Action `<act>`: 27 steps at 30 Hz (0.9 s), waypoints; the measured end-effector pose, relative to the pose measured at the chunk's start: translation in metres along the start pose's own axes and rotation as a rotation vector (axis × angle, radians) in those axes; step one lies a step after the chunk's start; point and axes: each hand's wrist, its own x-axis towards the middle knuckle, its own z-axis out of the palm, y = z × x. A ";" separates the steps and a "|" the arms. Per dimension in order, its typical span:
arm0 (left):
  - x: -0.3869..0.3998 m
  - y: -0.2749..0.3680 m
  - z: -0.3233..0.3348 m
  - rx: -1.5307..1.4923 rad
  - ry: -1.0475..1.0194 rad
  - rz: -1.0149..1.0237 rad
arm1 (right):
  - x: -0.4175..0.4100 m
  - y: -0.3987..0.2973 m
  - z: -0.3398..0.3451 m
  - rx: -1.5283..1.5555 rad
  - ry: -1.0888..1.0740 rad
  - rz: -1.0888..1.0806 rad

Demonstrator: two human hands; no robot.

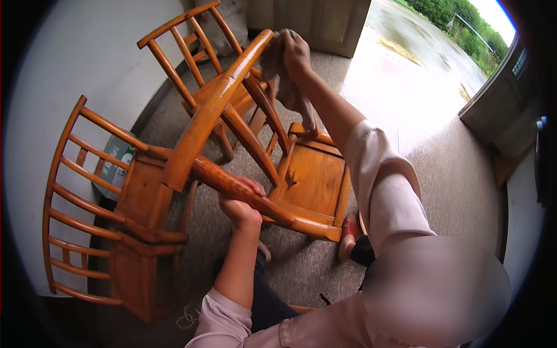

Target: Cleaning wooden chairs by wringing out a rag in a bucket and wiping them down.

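A varnished wooden chair stands tilted before me, its curved top rail nearest the camera. My left hand grips a thick back post of this chair from below, between the rail and the seat. At the far end of the top rail, my right hand holds a grey-brown cloth against the wood. Part of the cloth hangs towards the edge of the seat. The fingers of my right hand are partly hidden by the cloth.
Another wooden chair stands behind the rail. More wooden chairs line the white wall at left, with a green-grey box behind them. A cabinet or door panel is at the top; an open doorway lies upper right. My feet are near the seat.
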 end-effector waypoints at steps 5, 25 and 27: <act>0.005 0.008 -0.017 -0.013 -0.033 -0.001 | -0.037 -0.011 0.003 -0.499 -0.375 -0.083; 0.003 0.007 -0.014 -0.002 -0.108 -0.005 | -0.207 0.104 -0.156 -1.410 -0.725 0.051; 0.003 0.006 -0.010 -0.019 -0.094 -0.018 | -0.225 0.117 -0.171 -1.465 -0.646 -0.174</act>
